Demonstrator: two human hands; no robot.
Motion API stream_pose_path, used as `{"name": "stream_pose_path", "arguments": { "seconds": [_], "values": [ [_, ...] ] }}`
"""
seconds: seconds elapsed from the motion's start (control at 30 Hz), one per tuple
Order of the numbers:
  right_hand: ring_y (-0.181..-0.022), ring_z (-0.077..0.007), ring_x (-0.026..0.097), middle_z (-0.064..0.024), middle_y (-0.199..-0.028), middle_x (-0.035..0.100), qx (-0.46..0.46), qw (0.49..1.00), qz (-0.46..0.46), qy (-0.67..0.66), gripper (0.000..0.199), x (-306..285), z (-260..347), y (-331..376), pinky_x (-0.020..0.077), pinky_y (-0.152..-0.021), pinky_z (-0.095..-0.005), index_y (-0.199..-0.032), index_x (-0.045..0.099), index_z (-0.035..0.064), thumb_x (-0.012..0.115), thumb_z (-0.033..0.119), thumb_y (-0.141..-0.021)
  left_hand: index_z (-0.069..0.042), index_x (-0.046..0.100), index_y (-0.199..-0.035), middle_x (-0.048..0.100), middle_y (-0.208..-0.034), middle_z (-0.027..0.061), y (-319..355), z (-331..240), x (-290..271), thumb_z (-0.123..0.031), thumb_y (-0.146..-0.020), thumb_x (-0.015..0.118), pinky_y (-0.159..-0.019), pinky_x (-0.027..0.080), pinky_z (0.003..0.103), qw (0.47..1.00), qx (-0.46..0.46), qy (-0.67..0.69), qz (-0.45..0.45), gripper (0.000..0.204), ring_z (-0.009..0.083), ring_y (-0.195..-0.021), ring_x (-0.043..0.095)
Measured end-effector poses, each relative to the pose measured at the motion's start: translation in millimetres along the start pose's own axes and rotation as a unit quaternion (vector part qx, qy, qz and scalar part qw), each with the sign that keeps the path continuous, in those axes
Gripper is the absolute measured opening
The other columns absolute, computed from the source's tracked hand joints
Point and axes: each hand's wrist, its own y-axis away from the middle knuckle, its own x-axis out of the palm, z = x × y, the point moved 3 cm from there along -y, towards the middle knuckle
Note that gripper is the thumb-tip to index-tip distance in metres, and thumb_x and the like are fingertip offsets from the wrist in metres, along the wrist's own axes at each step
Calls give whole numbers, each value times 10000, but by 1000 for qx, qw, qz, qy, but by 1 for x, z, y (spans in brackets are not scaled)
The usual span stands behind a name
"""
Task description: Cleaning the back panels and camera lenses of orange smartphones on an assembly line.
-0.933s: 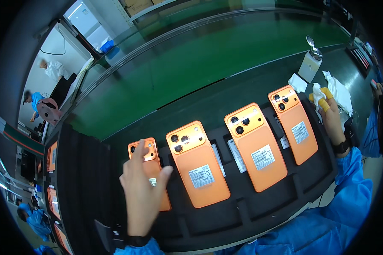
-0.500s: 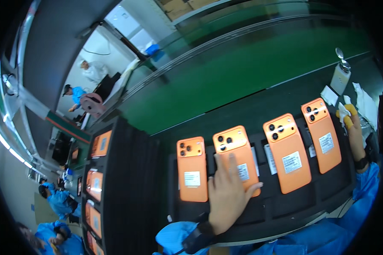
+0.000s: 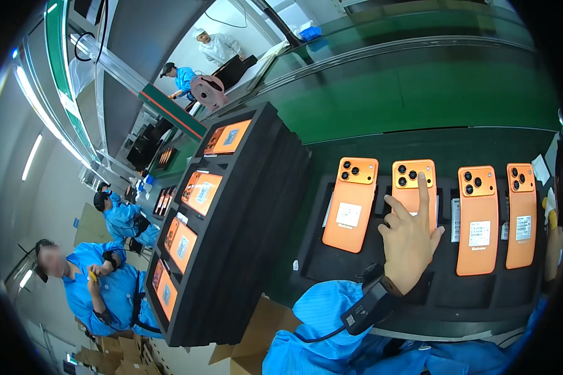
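My left hand (image 3: 410, 240) is over the second orange phone (image 3: 413, 175) from the left, fingers apart, holding nothing. Its index finger reaches up to the camera panel; whether it touches cannot be told. The phone's lower part is hidden beneath the hand. To the left lies another orange phone (image 3: 349, 206), back up, with a white label. Two more, a third phone (image 3: 476, 219) and a fourth phone (image 3: 521, 215), lie to the right in the same black tray (image 3: 369, 269). At the right rim my right hand (image 3: 553, 240), with yellow finger covers, is partly cut off, pinching a white wipe (image 3: 550, 200).
A tall stack of black trays (image 3: 244, 206) stands at left, orange phones in its top one. An open cardboard box (image 3: 263, 328) sits below it. Behind the work is a green conveyor surface (image 3: 419, 94). A co-worker in blue (image 3: 106, 275) and other people are farther left.
The view has turned left, so the phones sit farther right and more of the tray stack shows. My left hand's index finger has moved up onto the camera panel. The white bottle has left view.
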Motion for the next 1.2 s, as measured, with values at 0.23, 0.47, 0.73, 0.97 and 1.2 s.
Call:
{"name": "stream_pose_path", "arguments": {
  "seconds": [0.23, 0.47, 0.73, 0.97, 1.2],
  "values": [
    [-799, -75, 486, -41, -1027, 546, -10, 997, 72, 16, 388, 1, 34, 9, 372, -679, -175, -1237, 406, 33, 440, 161, -873, -69, 73, -1373, 401, -982, 234, 5, 16, -9, -254, -636, 691, -694, 474, 414, 965, -86, 238, 66, 980, 377, -879, 462],
    [-786, -90, 496, -34, -893, 568, -14, 995, 78, -57, 174, 36, 86, 23, 370, -708, -208, -1010, 496, 39, 469, 109, -853, -3, 66, -1352, 360, -1073, 272, 1, 21, -3, -81, -569, 714, -832, 383, 414, 955, -13, 290, -62, 1019, 394, -952, 412],
    [-845, -117, 523, -52, -898, 569, 0, 995, 84, -60, 158, 36, 98, 22, 376, -765, -231, -987, 498, 31, 479, 104, -849, -31, 75, -1339, 311, -1173, 288, 16, 17, -19, -44, -523, 745, -879, 346, 469, 950, 31, 255, -175, 1056, 431, -1077, 360],
    [-853, -121, 522, -51, -896, 565, -8, 994, 94, -62, 161, 39, 104, 22, 375, -784, -236, -987, 494, 28, 490, 110, -849, -45, 29, -1344, 308, -1191, 270, 19, 17, -20, -44, -521, 751, -900, 329, 474, 950, 29, 262, -168, 1095, 423, -1095, 356],
    [-835, -107, 512, -39, -890, 562, -5, 993, 100, -56, 156, 38, 101, 21, 371, -758, -222, -981, 497, 29, 491, 114, -849, -35, 24, -1344, 298, -1213, 260, 18, 15, -21, -45, -526, 746, -938, 308, 453, 947, 30, 275, -162, 1091, 406, -1125, 346]
  ]
}}
